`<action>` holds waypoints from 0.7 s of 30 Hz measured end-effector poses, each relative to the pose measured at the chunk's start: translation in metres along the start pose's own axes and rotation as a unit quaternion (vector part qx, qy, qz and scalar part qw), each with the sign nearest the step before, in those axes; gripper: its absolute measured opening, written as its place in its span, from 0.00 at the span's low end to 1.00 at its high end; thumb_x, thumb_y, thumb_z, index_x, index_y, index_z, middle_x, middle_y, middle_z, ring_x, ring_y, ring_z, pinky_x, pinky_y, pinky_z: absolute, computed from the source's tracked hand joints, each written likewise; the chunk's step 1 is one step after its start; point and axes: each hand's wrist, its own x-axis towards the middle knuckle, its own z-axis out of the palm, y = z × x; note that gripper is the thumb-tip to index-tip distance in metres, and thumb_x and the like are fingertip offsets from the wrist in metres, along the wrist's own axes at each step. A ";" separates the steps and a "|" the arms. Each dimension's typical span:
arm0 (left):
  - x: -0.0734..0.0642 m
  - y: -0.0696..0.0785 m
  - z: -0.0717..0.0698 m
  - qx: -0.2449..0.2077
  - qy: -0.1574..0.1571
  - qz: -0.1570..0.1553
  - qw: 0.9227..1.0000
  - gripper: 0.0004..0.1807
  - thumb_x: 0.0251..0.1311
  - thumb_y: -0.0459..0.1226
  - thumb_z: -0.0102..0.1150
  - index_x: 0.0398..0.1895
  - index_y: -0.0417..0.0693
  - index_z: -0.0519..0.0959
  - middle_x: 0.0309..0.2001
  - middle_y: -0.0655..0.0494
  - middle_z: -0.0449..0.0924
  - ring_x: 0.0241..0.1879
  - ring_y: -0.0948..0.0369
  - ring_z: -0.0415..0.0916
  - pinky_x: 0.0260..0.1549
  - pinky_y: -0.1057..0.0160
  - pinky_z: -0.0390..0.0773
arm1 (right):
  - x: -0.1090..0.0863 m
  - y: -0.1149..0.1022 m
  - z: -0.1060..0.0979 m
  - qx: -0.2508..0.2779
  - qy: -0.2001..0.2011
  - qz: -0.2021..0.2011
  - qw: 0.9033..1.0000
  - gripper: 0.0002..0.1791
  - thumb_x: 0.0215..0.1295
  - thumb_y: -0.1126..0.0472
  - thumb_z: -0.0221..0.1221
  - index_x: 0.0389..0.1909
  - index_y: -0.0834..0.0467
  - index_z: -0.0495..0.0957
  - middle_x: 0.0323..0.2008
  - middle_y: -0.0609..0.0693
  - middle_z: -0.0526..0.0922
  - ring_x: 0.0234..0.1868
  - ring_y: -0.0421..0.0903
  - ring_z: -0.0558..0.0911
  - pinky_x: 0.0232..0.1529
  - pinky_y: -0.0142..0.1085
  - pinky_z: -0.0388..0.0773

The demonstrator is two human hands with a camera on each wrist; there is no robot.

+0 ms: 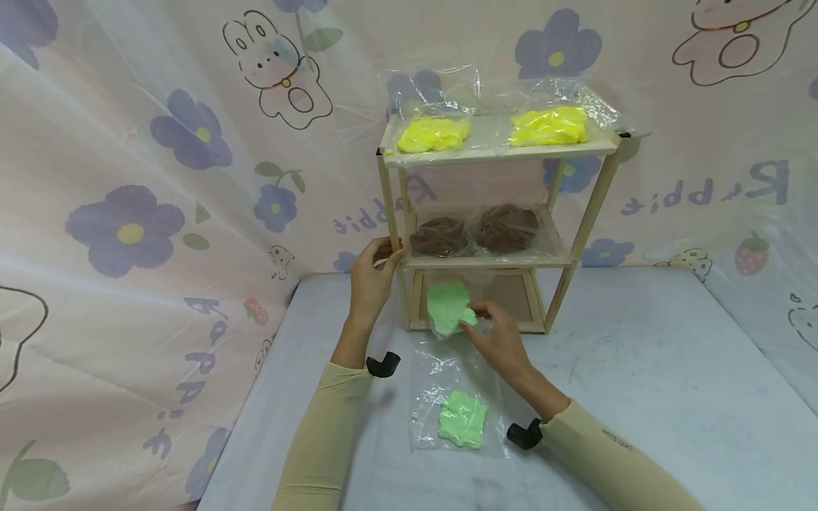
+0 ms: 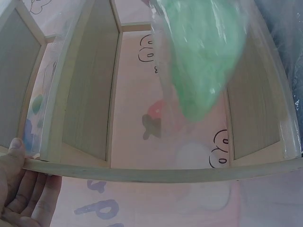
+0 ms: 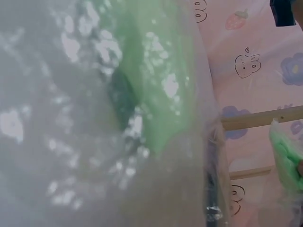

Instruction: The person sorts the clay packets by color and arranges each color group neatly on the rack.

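My left hand (image 1: 372,280) grips the left front post (image 2: 156,175) of a small wooden shelf at about middle-board height; in the left wrist view its thumb and fingers lie on either side of the post. With thumb and fingers, my right hand (image 1: 505,344) pinches a clear plastic bag of light green clay-like stuff (image 1: 447,305). This bag hangs in front of the shelf's lowest level. Nearer on the table, a second bag of green clay-like stuff (image 1: 463,420) lies flat; it fills much of the right wrist view, blurred.
Two bags of yellow stuff (image 1: 434,133) (image 1: 549,126) rest on the top board (image 1: 492,151). The middle board holds two bags of brown stuff (image 1: 439,236) (image 1: 508,227). A white-covered table (image 1: 645,383) carries the shelf, with a patterned cloth (image 1: 128,312) behind it.
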 end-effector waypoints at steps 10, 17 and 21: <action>0.000 0.001 0.000 -0.004 0.001 -0.005 1.000 0.17 0.70 0.35 0.70 0.58 0.36 0.83 0.51 0.41 0.87 0.54 0.49 0.86 0.57 0.58 0.88 | 0.015 0.005 0.023 0.003 -0.001 0.036 0.999 0.21 0.65 0.66 0.75 0.56 0.67 0.81 0.48 0.61 0.86 0.52 0.59 0.83 0.60 0.57 0.83; 0.000 0.001 0.000 -0.007 0.000 -0.004 1.000 0.17 0.70 0.34 0.70 0.58 0.37 0.84 0.51 0.41 0.87 0.54 0.48 0.87 0.57 0.57 0.89 | 0.024 0.009 0.035 -0.011 0.001 0.035 0.999 0.19 0.66 0.66 0.75 0.54 0.65 0.81 0.47 0.60 0.85 0.50 0.58 0.83 0.56 0.53 0.85; 0.000 0.001 0.000 -0.009 0.000 -0.004 1.000 0.17 0.70 0.35 0.70 0.58 0.38 0.84 0.51 0.43 0.87 0.54 0.50 0.87 0.56 0.58 0.88 | 0.028 0.013 0.039 -0.022 0.001 0.049 0.999 0.19 0.67 0.66 0.74 0.54 0.65 0.81 0.47 0.59 0.85 0.50 0.58 0.83 0.54 0.53 0.85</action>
